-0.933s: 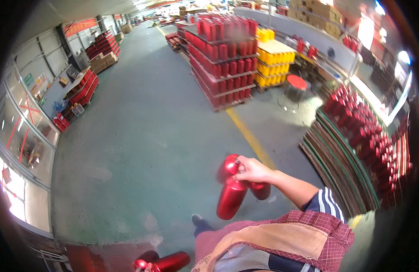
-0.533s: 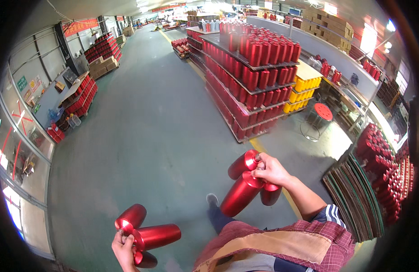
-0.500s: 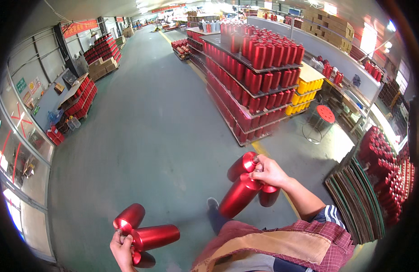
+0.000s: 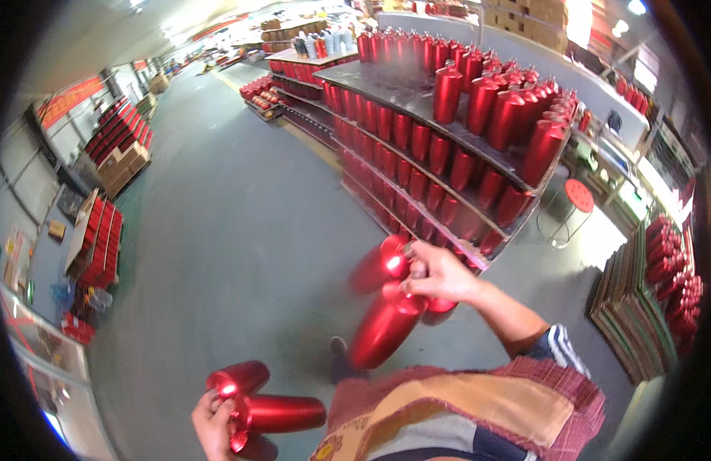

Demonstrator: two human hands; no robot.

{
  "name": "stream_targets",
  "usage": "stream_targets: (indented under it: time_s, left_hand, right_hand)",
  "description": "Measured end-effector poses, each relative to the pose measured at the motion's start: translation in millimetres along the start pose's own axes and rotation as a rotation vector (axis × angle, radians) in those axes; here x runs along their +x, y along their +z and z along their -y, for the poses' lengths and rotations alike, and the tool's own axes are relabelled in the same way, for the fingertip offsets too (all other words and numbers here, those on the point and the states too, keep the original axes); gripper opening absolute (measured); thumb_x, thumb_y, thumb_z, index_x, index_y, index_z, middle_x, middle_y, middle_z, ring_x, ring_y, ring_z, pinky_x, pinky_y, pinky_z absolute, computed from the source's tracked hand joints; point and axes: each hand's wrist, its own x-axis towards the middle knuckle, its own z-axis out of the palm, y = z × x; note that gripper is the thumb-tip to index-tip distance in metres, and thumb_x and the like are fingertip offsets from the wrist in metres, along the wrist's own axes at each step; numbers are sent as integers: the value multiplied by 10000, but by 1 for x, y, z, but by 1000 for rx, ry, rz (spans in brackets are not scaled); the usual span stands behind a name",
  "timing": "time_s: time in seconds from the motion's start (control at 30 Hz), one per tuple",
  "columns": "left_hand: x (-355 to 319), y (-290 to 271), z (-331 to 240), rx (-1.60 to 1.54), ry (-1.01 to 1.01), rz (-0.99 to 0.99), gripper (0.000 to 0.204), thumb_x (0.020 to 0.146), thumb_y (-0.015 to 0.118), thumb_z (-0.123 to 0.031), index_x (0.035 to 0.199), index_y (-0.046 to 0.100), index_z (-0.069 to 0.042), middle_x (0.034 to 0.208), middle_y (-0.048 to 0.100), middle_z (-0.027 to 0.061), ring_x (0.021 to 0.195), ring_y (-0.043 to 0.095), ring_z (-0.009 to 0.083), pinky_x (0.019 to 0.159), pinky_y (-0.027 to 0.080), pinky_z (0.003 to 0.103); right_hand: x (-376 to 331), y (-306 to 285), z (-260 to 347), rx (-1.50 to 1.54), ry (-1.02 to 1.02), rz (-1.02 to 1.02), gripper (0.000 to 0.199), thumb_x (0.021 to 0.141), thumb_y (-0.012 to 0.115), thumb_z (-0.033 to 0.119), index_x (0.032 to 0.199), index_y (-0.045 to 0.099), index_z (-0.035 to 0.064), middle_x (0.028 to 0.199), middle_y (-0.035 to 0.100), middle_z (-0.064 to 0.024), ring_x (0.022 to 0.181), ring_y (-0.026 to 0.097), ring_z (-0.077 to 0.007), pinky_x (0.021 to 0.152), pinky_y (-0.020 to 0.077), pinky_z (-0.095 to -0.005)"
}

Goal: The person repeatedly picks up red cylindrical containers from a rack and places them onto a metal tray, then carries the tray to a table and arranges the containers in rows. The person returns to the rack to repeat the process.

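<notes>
"State of the hands?"
"Left hand [image 4: 211, 425] pinches three red metal bottles [image 4: 286, 413] by their necks; right hand [image 4: 444, 275] grips three more red bottles [image 4: 386, 328] likewise. All hang above the floor [image 4: 240, 253]."
"Progress?"
"None is set down. Beyond the right hand, standing red bottles [image 4: 485, 107] partly cover the top of a tiered stack [image 4: 371, 83]."

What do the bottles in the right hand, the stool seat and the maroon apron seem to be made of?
Bottles in the right hand: probably metal, glossy red, given the sharp highlights.
Stool seat: perhaps plastic, smooth and evenly red, but uncertain.
Maroon apron: matte, apparently cloth, since it falls in folds.
</notes>
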Motion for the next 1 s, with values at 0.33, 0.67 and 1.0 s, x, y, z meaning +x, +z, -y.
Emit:
stream_targets:
  time_s: [0.33,0.67,1.0]
  left_hand:
    - [418,158,-310,200,542,359,379,791,625,-14,1168,660,0,656,395,-110,561,351,1,508,274,197]
    - [650,399,-583,193,872,843,301,826,645,-155,1081,637,6,611,452,-67,451,379,23,422,262,213]
    - [750,669,-718,295,1115,1499,284,842,687,-204,1042,634,-9,687,563,-28,459,434,45,431,320,224]
  right_hand:
    - [291,-94,61,68,13,-419,375,768,721,50,1085,527,5,721,392,71,657,395,-34,577,339,-231]
    - [509,-231,50,-7,-26,-737,337,760,706,55,1046,538,-11,708,467,38,657,449,-35,579,373,-233]
    - [628,-351,35,-283,325,-973,338,829,667,85,1104,507,-29,654,530,1,473,462,-66,420,343,-236]
